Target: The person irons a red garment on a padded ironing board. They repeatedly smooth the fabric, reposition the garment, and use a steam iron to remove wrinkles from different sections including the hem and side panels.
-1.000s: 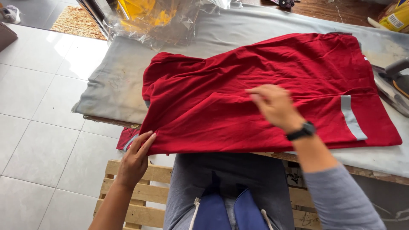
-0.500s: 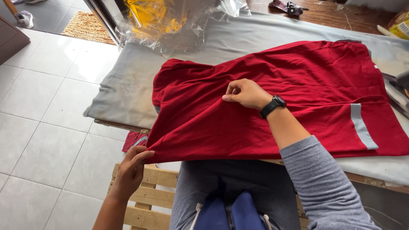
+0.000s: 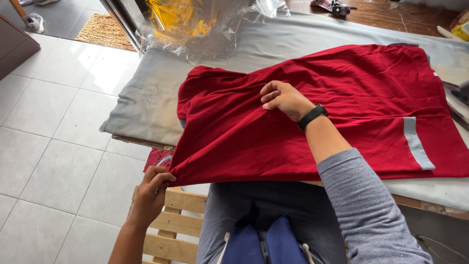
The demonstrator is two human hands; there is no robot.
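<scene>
Garment: a red knit shirt with a grey reflective stripe (image 3: 312, 122) is lying spread over the grey padded table cover (image 3: 146, 98), its lower corner hanging off the near edge.
Left hand (image 3: 151, 188): is pinching that hanging corner, fingers closed on the cloth.
Right hand (image 3: 283, 98): is gripping a fold mid-shirt, black wristwatch (image 3: 311, 116) showing.
</scene>
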